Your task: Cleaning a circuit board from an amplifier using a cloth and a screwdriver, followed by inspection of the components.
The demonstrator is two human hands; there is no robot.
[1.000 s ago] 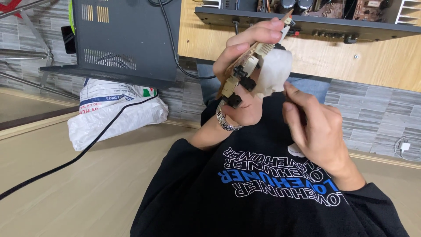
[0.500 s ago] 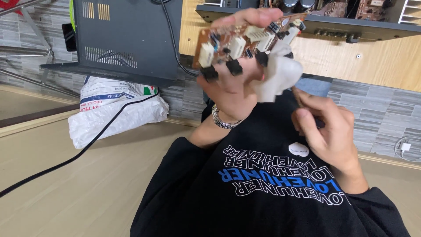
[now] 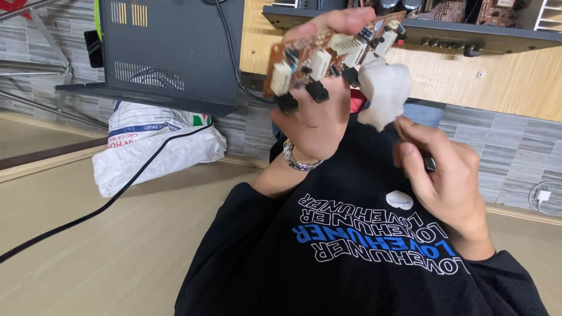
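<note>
My left hand [image 3: 316, 117], with a metal bracelet on the wrist, grips a brown circuit board [image 3: 328, 55] and holds it up in front of me, component side showing. White connectors and black knob-like parts stick out of the board. A white wad of cloth or tissue [image 3: 383, 93] hangs just right of the board; I cannot tell which hand holds it. My right hand [image 3: 445, 175] is lower right, fingers pinched on a small dark object [image 3: 429, 164], fingertips touching the wad's lower end. My black printed shirt fills the lower frame.
A dark metal equipment case [image 3: 170, 52] stands at the upper left, with a black cable [image 3: 105, 205] running across the beige floor. A white plastic sack [image 3: 152, 146] lies beside it. An open chassis with circuit boards [image 3: 445, 23] sits against a wooden panel at the top right.
My left hand has turned the circuit board from edge-on to flatter, its components now facing me, and raised it. My right hand has dropped slightly, away from the board.
</note>
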